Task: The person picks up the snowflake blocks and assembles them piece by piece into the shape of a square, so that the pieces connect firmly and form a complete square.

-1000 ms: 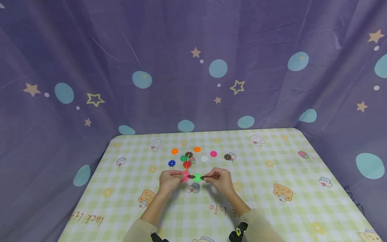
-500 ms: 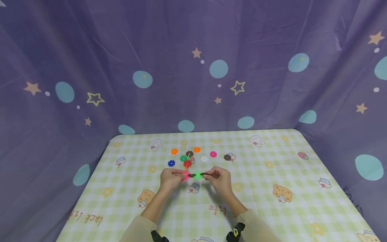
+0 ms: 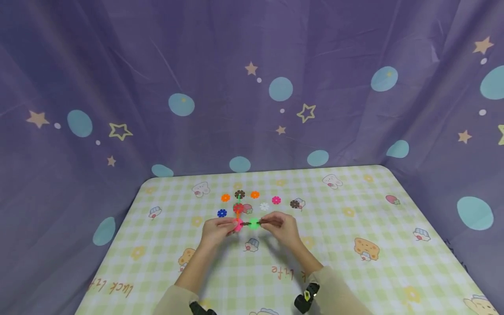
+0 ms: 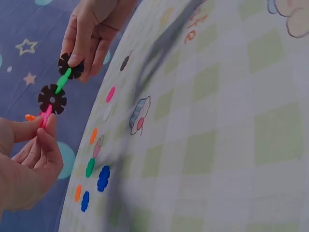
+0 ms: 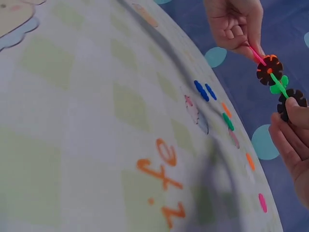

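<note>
Both hands hold a chain of slotted snowflake discs joined edge to edge above the table. My left hand (image 3: pixel 215 232) pinches the pink disc (image 4: pixel 47 116) at the chain's corner. From it, an orange disc (image 3: pixel 238 215), a red disc (image 3: pixel 238 208), a thin green disc and a brown disc (image 3: pixel 239 194) run away from me. To the right come a brown disc (image 4: pixel 52 99) and a light green disc (image 3: pixel 253 224). At the right end my right hand (image 3: pixel 285 228) pinches another brown disc (image 5: pixel 292 104) between thumb and fingers. The wrist views partly hide the far branch.
Loose discs lie on the checked tablecloth (image 3: pixel 338 280) beyond the hands: blue (image 3: pixel 222 213), orange (image 3: pixel 225 197), another orange (image 3: pixel 255 194), white (image 3: pixel 264 206), pink (image 3: pixel 276 200) and brown (image 3: pixel 295 204). A green disc (image 4: pixel 90 167) also shows in the wrist views. A purple curtain (image 3: pixel 220 65) hangs behind.
Both hands and the held chain have risen slightly in the head view and shifted a little left. The grips look the same. The chain's red disc now covers the loose green one.
</note>
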Demonstrator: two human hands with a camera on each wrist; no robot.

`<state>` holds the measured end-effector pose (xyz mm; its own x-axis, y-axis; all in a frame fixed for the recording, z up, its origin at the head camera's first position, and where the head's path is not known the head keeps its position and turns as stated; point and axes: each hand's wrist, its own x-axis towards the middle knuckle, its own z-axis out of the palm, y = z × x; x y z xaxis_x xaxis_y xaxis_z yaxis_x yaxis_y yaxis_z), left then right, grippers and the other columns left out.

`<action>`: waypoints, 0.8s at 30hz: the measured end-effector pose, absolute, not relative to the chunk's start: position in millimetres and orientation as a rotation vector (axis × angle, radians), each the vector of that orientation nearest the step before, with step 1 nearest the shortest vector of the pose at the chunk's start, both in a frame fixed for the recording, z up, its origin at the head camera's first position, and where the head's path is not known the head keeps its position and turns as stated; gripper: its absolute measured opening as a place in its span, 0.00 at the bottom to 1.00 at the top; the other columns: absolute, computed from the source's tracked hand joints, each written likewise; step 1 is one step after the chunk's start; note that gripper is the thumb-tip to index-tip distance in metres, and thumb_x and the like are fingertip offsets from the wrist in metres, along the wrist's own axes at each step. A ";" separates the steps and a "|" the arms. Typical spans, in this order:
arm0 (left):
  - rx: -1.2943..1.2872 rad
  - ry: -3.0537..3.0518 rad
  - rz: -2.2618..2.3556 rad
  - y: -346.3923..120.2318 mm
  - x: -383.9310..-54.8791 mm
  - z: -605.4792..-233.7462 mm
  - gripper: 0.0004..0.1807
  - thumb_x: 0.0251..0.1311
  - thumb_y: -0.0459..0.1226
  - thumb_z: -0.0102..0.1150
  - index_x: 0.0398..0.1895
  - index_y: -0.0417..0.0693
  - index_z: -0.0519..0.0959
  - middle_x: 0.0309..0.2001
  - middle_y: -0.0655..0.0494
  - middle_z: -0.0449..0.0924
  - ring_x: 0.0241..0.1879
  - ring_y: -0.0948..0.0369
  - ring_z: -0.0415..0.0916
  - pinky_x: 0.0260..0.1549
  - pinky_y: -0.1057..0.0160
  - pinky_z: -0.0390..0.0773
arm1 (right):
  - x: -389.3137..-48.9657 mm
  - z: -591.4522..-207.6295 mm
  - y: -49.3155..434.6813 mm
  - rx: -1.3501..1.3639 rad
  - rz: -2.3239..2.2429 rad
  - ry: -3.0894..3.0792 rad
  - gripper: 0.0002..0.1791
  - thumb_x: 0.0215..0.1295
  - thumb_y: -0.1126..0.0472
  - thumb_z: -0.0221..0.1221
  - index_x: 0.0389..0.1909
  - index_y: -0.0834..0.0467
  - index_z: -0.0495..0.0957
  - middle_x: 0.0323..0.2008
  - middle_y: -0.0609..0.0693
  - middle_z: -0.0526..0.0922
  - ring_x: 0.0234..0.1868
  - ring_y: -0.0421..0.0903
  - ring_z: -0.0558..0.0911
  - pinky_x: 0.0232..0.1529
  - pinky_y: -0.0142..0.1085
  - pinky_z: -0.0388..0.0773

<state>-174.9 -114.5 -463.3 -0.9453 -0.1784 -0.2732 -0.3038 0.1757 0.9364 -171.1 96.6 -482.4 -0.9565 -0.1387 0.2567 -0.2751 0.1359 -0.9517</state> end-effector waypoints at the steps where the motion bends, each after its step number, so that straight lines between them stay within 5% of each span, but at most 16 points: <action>1: -0.487 2.313 1.918 -116.5 -175.6 -463.0 0.13 0.54 0.30 0.66 0.43 0.33 0.82 0.35 0.48 0.87 0.26 0.68 0.81 0.34 0.67 0.85 | -174.7 -485.6 95.8 0.447 1.958 -2.275 0.11 0.53 0.71 0.67 0.38 0.68 0.82 0.39 0.65 0.86 0.39 0.55 0.87 0.43 0.30 0.85; 7: -0.564 2.227 2.051 -135.3 -179.0 -459.3 0.15 0.57 0.30 0.63 0.47 0.30 0.80 0.28 0.59 0.85 0.26 0.70 0.79 0.32 0.71 0.83 | -189.6 -504.2 87.4 0.615 1.766 -2.411 0.21 0.56 0.66 0.67 0.51 0.66 0.78 0.50 0.63 0.83 0.51 0.58 0.83 0.54 0.43 0.81; 15: -0.644 2.232 2.060 -153.5 -186.3 -451.2 0.17 0.60 0.33 0.62 0.52 0.34 0.79 0.29 0.64 0.83 0.27 0.72 0.78 0.35 0.72 0.83 | -187.0 -506.5 40.5 1.187 0.875 -2.823 0.29 0.68 0.51 0.56 0.66 0.60 0.68 0.66 0.54 0.72 0.69 0.50 0.70 0.70 0.45 0.66; 24: -0.677 2.238 2.049 -157.2 -183.7 -448.8 0.17 0.60 0.32 0.61 0.51 0.33 0.78 0.32 0.60 0.83 0.28 0.71 0.78 0.36 0.72 0.83 | -181.7 -513.5 35.2 1.287 0.575 -2.906 0.29 0.67 0.46 0.55 0.65 0.57 0.70 0.66 0.50 0.72 0.69 0.46 0.70 0.72 0.47 0.64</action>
<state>-183.7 -157.2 -448.8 -0.9046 -0.2919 -0.3106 -0.3350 0.0364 0.9415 -181.7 35.2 -513.5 -0.6792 -0.7313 0.0627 -0.7000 0.6197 -0.3548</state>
